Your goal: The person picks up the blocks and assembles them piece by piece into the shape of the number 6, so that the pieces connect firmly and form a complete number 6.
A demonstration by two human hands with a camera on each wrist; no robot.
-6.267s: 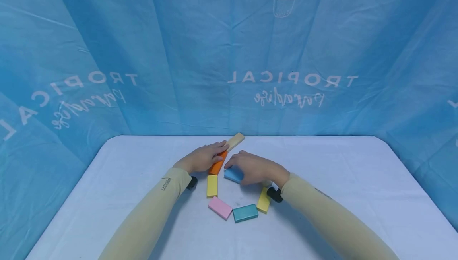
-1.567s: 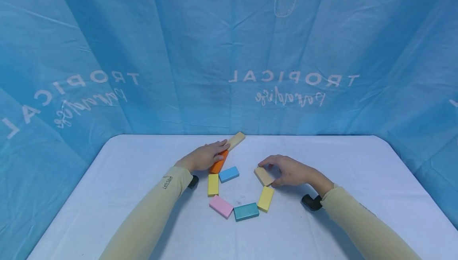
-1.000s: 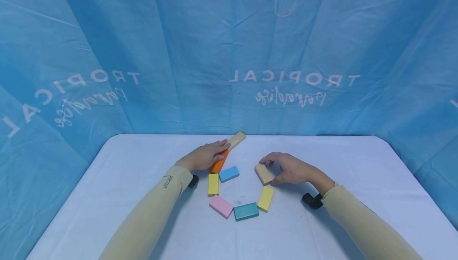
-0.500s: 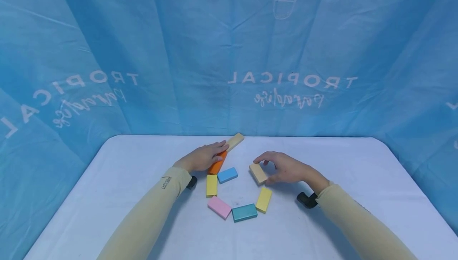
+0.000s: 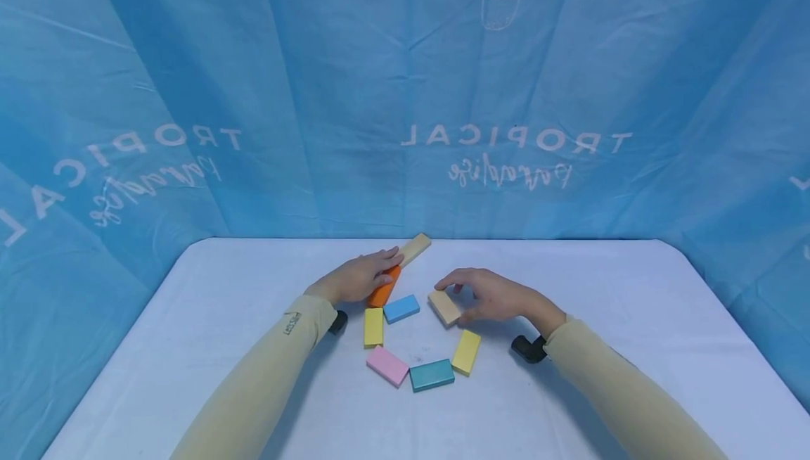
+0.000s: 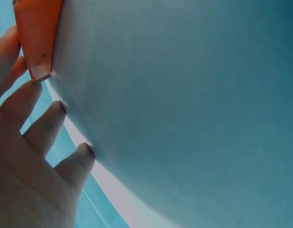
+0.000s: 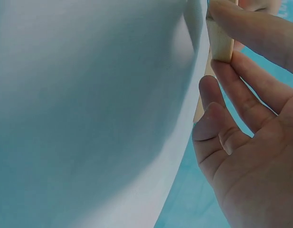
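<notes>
In the head view my right hand (image 5: 490,296) pinches a pale wooden block (image 5: 445,308) between thumb and fingers; the right wrist view also shows the thumb across this block (image 7: 221,42). My left hand (image 5: 356,279) rests on an orange block (image 5: 384,288), its fingers fairly straight against the side and end. Beyond the orange block lies another pale wooden block (image 5: 415,250), partly under the left fingertips. A blue block (image 5: 401,309) lies between the hands, its left end close to a yellow block (image 5: 373,328).
A pink block (image 5: 387,366), a teal block (image 5: 432,375) and a second yellow block (image 5: 466,352) curve along the near side of the white table (image 5: 253,263). A blue printed curtain (image 5: 354,94) hangs behind it.
Earlier my right hand held the blue block; that block now lies near the left yellow one. Since then the hand has taken the wooden block and moved it left. The left hand stays put.
</notes>
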